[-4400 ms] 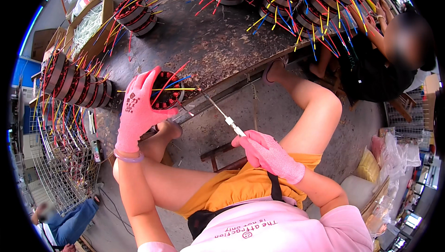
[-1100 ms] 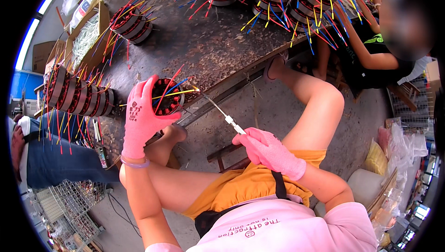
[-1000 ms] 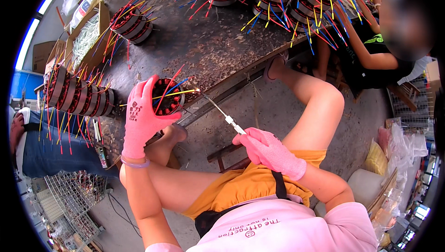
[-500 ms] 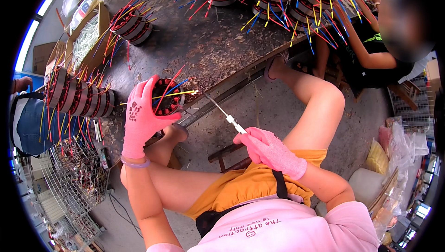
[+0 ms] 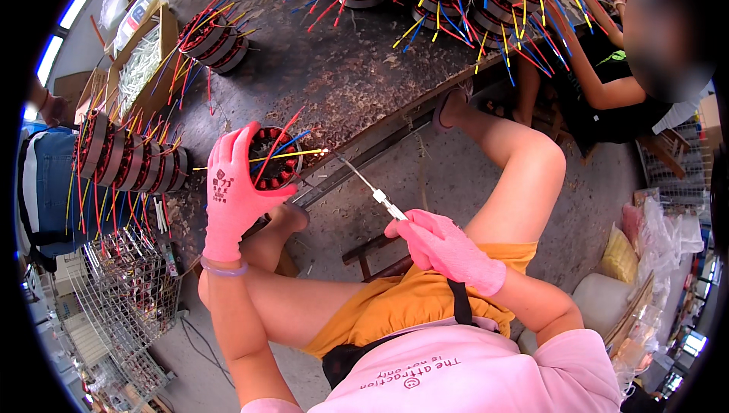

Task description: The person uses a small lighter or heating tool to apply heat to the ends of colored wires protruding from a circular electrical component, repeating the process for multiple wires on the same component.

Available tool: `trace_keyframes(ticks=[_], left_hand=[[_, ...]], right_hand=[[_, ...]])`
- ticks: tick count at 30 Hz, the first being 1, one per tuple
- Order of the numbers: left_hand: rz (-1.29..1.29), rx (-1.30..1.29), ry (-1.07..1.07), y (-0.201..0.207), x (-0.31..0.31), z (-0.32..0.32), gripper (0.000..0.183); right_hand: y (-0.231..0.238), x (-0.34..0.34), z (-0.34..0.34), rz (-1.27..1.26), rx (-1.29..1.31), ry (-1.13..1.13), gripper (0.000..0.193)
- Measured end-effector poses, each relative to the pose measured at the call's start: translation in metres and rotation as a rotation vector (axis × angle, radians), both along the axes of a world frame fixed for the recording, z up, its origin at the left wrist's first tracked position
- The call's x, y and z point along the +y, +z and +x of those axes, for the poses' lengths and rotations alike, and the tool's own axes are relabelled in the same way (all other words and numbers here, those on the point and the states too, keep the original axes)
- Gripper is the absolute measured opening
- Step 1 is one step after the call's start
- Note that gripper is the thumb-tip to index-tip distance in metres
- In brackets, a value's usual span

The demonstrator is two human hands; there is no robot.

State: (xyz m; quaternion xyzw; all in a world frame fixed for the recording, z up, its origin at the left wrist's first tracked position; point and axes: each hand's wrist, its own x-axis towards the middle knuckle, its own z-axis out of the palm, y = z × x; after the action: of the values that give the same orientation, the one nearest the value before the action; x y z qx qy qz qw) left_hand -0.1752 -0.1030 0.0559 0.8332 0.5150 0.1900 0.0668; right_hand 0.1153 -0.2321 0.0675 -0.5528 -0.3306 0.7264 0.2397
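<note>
My left hand [image 5: 230, 189] in a pink glove is wrapped round the side of a motor stator [image 5: 282, 173] at the table's near edge. The stator shows dark red windings, with red, blue and yellow wires sticking out of its end. My right hand [image 5: 448, 250], also in a pink glove, grips a thin tool [image 5: 381, 197] with a white handle and a long metal shaft. The shaft points up and left, its tip close to the end of the yellow wire [image 5: 304, 152]. Whether tip and wire touch, I cannot tell.
Stacked stators [image 5: 133, 156] lie at the left, another stack [image 5: 214, 45] behind them. More wired stators [image 5: 456, 3] stand at the back. A cardboard box [image 5: 144, 60] holds white sleeves. A co-worker [image 5: 600, 90] sits at the right. A wire basket [image 5: 121, 291] stands lower left.
My hands, the stator and the tool have shifted only very slightly. At the left edge, another person's arm and hand have moved further into view.
</note>
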Motion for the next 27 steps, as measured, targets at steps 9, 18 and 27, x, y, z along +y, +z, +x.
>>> trace_keyframes(ticks=[9, 18, 27], left_hand=[[0.204, 0.028, 0.021, -0.004, -0.001, 0.001, 0.098], [0.309, 0.033, 0.01, 0.0, -0.001, 0.002, 0.1], [0.311, 0.031, 0.017, 0.001, -0.002, 0.001, 0.1]], right_hand=[[-0.001, -0.004, 0.008, -0.03, 0.075, 0.033, 0.036], [0.006, -0.004, 0.006, -0.01, 0.15, 0.017, 0.038], [0.007, -0.002, 0.005, 0.028, 0.127, 0.027, 0.033]])
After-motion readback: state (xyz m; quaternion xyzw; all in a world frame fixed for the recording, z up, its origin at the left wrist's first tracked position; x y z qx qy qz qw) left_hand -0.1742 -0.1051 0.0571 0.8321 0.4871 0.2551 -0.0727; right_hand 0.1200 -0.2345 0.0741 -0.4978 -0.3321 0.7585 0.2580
